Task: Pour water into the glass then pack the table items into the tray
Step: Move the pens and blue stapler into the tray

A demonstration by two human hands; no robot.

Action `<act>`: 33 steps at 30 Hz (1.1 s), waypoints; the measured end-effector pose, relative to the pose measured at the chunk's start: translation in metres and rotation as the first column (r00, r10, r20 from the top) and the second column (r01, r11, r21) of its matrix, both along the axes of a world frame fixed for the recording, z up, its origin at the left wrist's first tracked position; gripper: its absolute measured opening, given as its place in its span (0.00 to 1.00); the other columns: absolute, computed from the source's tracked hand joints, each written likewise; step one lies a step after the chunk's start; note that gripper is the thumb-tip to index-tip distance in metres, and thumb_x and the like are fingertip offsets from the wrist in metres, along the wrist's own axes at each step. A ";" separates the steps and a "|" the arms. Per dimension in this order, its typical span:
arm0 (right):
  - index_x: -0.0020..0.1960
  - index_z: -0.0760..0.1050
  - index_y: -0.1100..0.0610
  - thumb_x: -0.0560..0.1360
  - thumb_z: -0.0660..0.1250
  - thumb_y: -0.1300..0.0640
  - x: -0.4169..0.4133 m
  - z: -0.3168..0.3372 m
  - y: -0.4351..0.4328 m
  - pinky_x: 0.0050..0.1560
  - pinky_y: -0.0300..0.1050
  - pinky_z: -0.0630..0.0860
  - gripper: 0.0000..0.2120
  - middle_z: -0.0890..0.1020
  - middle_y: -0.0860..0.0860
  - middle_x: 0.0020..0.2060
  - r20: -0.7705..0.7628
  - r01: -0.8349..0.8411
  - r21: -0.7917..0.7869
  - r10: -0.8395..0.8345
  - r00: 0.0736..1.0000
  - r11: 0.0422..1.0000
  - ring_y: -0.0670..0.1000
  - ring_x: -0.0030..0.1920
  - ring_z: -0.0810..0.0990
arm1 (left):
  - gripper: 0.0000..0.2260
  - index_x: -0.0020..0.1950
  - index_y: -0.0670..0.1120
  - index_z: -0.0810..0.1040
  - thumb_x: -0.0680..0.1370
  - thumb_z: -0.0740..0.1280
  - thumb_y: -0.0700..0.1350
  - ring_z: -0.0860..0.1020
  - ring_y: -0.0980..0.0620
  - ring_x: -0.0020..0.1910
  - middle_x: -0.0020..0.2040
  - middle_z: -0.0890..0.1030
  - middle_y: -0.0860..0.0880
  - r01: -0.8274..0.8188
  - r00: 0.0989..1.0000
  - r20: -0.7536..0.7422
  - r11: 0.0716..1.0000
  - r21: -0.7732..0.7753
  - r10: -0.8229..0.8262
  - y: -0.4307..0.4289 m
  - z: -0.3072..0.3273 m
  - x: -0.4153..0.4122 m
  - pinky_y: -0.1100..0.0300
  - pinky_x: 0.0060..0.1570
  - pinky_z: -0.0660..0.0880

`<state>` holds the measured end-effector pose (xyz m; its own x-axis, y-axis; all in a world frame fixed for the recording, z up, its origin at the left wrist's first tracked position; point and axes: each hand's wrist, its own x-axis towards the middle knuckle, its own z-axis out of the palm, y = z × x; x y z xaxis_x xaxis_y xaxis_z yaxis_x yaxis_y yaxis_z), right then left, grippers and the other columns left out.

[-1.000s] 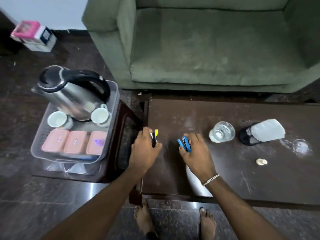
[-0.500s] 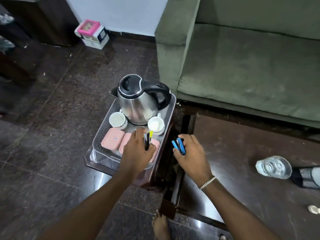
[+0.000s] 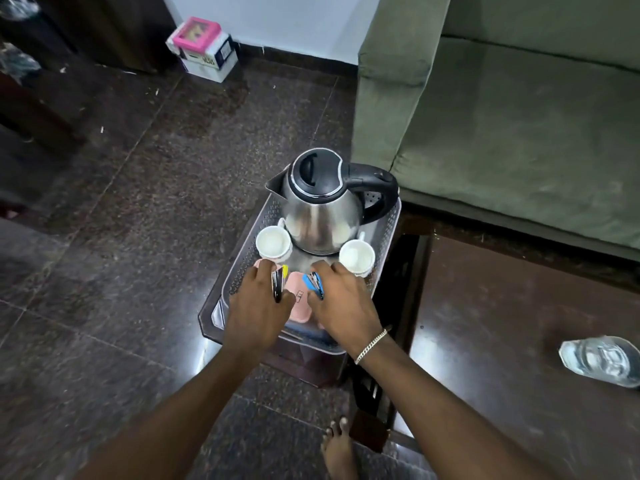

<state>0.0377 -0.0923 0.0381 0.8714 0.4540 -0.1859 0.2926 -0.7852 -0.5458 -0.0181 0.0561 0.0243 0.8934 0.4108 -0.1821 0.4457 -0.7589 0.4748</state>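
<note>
My left hand [image 3: 258,306] is closed around a black and yellow stapler [image 3: 278,282]. A blue stapler [image 3: 313,285] sits gripped in my right hand [image 3: 341,303]. Both hands hover over the front half of the clear plastic tray [image 3: 389,233], just above the pink boxes [image 3: 299,303]. Inside the tray stand a steel kettle [image 3: 322,209] with a black lid and handle and two white cups [image 3: 273,242] [image 3: 356,258]. The glass of water [image 3: 602,363] rests on the dark table [image 3: 502,323] at the far right.
The tray rests on a small dark side stand [image 3: 304,365] left of the table. A green sofa [image 3: 519,109] fills the upper right. A pink and white box [image 3: 202,46] lies on the floor by the wall. My bare foot [image 3: 337,448] is below.
Both hands carried the staplers leftward off the table to above the tray's pink boxes. The view swung left, so the glass now sits at the right edge.
</note>
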 end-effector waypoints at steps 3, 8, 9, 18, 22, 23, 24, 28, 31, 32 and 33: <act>0.62 0.73 0.56 0.76 0.68 0.54 -0.002 -0.007 0.022 0.51 0.54 0.74 0.16 0.80 0.58 0.52 -0.003 -0.024 -0.059 0.024 1.000 0.998 0.63 0.52 0.81 | 0.16 0.61 0.48 0.73 0.74 0.69 0.47 0.80 0.36 0.51 0.57 0.78 0.45 0.042 0.998 -0.039 0.994 0.099 -0.038 0.021 0.000 0.000 0.45 0.46 0.78; 0.61 0.71 0.57 0.77 0.66 0.56 -0.012 -0.020 0.049 0.52 0.56 0.76 0.14 0.80 0.58 0.54 -0.009 -0.054 -0.120 0.054 0.999 0.991 0.63 0.51 0.82 | 0.16 0.64 0.48 0.76 0.77 0.69 0.47 0.82 0.38 0.46 0.55 0.75 0.46 0.165 0.982 -0.125 0.965 0.205 -0.142 0.046 -0.003 -0.005 0.46 0.42 0.79; 0.61 0.71 0.57 0.77 0.66 0.55 -0.013 -0.022 0.053 0.51 0.56 0.77 0.14 0.79 0.58 0.54 -0.002 -0.047 -0.129 0.047 0.999 0.991 0.63 0.51 0.82 | 0.16 0.64 0.48 0.76 0.77 0.69 0.47 0.82 0.38 0.45 0.55 0.75 0.46 0.168 0.981 -0.128 0.964 0.206 -0.144 0.049 -0.004 -0.005 0.46 0.41 0.79; 0.64 0.72 0.56 0.76 0.71 0.51 -0.018 -0.014 0.033 0.54 0.56 0.77 0.20 0.75 0.55 0.55 0.124 0.035 0.055 -0.042 0.991 0.998 0.60 0.53 0.79 | 0.19 0.66 0.50 0.74 0.77 0.70 0.54 0.82 0.40 0.49 0.56 0.76 0.46 0.169 0.985 -0.013 0.949 0.265 -0.172 0.044 -0.001 -0.008 0.46 0.40 0.81; 0.70 0.70 0.57 0.75 0.71 0.53 -0.018 -0.011 -0.011 0.59 0.55 0.78 0.25 0.73 0.56 0.59 0.184 0.145 0.219 -0.186 0.965 0.965 0.60 0.57 0.78 | 0.19 0.66 0.47 0.74 0.77 0.70 0.52 0.82 0.42 0.51 0.56 0.78 0.46 0.260 0.941 0.136 0.919 0.296 -0.310 0.010 0.003 -0.002 0.50 0.36 0.80; 0.71 0.70 0.58 0.75 0.71 0.54 -0.019 -0.012 -0.021 0.61 0.55 0.77 0.26 0.73 0.56 0.60 0.191 0.162 0.238 -0.210 0.959 0.958 0.60 0.58 0.77 | 0.19 0.66 0.47 0.74 0.78 0.69 0.52 0.82 0.42 0.51 0.56 0.78 0.45 0.305 0.921 0.153 0.907 0.291 -0.358 0.002 0.004 0.000 0.50 0.36 0.80; 0.71 0.69 0.58 0.75 0.71 0.54 -0.020 -0.013 -0.035 0.61 0.54 0.77 0.27 0.73 0.56 0.60 0.195 0.186 0.249 -0.238 0.952 0.950 0.59 0.58 0.77 | 0.19 0.67 0.47 0.74 0.78 0.68 0.52 0.82 0.41 0.50 0.56 0.78 0.45 0.360 0.896 0.161 0.890 0.279 -0.413 -0.010 0.005 0.003 0.50 0.35 0.80; 0.74 0.67 0.57 0.77 0.71 0.53 -0.033 -0.018 -0.108 0.58 0.53 0.79 0.28 0.72 0.55 0.60 0.187 0.293 0.213 -0.333 0.924 0.932 0.57 0.58 0.77 | 0.19 0.69 0.49 0.73 0.79 0.64 0.53 0.83 0.41 0.45 0.59 0.78 0.47 0.550 0.802 0.124 0.804 0.224 -0.584 -0.078 0.011 0.013 0.49 0.33 0.79; 0.74 0.65 0.54 0.78 0.71 0.52 -0.046 -0.017 -0.171 0.51 0.51 0.81 0.28 0.72 0.52 0.60 0.182 0.363 0.151 -0.386 0.904 0.920 0.55 0.55 0.78 | 0.21 0.73 0.50 0.71 0.81 0.64 0.54 0.83 0.44 0.48 0.63 0.75 0.50 0.605 0.782 0.109 0.789 0.104 -0.614 -0.138 0.010 0.018 0.47 0.38 0.81; 0.74 0.66 0.54 0.78 0.71 0.51 -0.050 -0.017 -0.193 0.50 0.51 0.81 0.27 0.72 0.52 0.59 0.180 0.387 0.135 -0.407 0.896 0.912 0.55 0.55 0.78 | 0.21 0.73 0.50 0.71 0.81 0.65 0.53 0.83 0.45 0.49 0.64 0.74 0.50 0.625 0.768 0.111 0.776 0.082 -0.631 -0.158 0.007 0.019 0.47 0.40 0.81; 0.73 0.66 0.54 0.78 0.71 0.52 -0.055 -0.017 -0.216 0.51 0.51 0.81 0.27 0.72 0.52 0.60 0.178 0.411 0.122 -0.427 0.886 0.904 0.55 0.55 0.78 | 0.21 0.73 0.49 0.71 0.82 0.64 0.53 0.83 0.46 0.49 0.64 0.74 0.50 0.649 0.750 0.107 0.757 0.075 -0.653 -0.180 0.005 0.021 0.47 0.41 0.81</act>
